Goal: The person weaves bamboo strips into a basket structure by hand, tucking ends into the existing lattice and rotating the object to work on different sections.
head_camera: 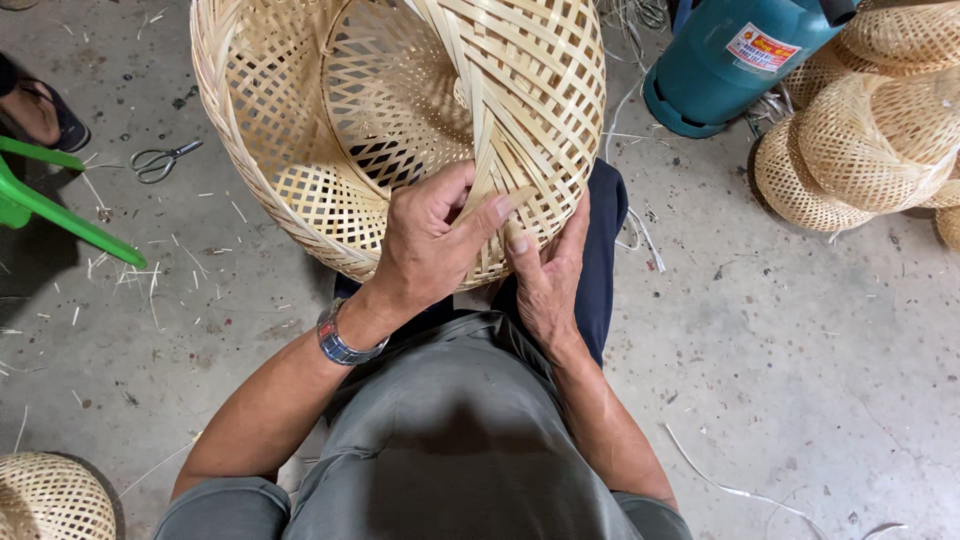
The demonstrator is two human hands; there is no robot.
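Woven bamboo basket [400,120], large, round, open weave, tilted with mouth toward camera; fills frame from centre up to 12 o'clock, lower rim resting against lap.

Left hand [430,245] on lower rim of basket, at centre. Fingers [455,195] curled together over rim, thumb laid flat along loose bamboo strips [495,175], pressing them against the weave. Steel wristwatch [340,340] on that wrist.

Right hand [550,270] just beside left, toward 3 o'clock, touching outer wall of basket near rim. Fingers close together, thumb tip pressed on the strip ends next to left thumb. Grip around anything: cannot tell; hand lies flat against the wall.

Grey shirt [450,440] at 6 o'clock; dark blue trousers [600,270] under basket.

Concrete floor [800,360] strewn with bamboo slivers. Scissors [160,160] lying at 9 o'clock, well apart from hands. Green plastic stool leg [60,215] near 9 o'clock edge, sandalled foot [35,105] of another person above it. Teal gas cylinder [730,60] at 1 o'clock. Stack of finished woven baskets [870,140] at 2 o'clock. One more small basket [50,495] at 7 o'clock corner.
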